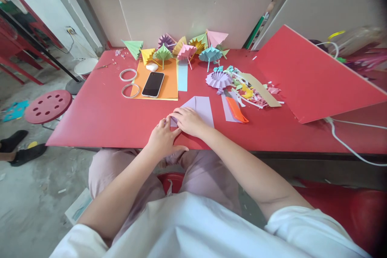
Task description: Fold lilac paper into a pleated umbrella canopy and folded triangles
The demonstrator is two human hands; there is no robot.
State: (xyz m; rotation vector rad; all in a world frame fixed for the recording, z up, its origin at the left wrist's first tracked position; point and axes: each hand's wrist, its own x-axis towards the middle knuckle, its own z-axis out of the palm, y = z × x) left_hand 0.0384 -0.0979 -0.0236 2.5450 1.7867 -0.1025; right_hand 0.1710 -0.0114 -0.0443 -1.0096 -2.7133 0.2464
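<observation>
A sheet of lavender paper (pixel 203 109) with a folded upper left corner lies near the front edge of the red table. My right hand (pixel 190 121) rests on its left part, fingers stretched over the paper. Beside it, my left hand (pixel 163 137) has its fingertips at the paper's left edge and its thumb spread out toward the right. The fingertips of both hands meet there and cover that corner. Right of the sheet, an orange tool (pixel 236 109), its kind unclear, lies on a lavender paper strip (pixel 227 109).
Several folded paper umbrellas (pixel 186 51) stand along the back. A phone (pixel 153 84) lies on orange paper (pixel 171 84), near two white rings (pixel 130 90). Paper scraps (pixel 256 97) are heaped at right, before a tilted red board (pixel 320 76) with white cables (pixel 341 141).
</observation>
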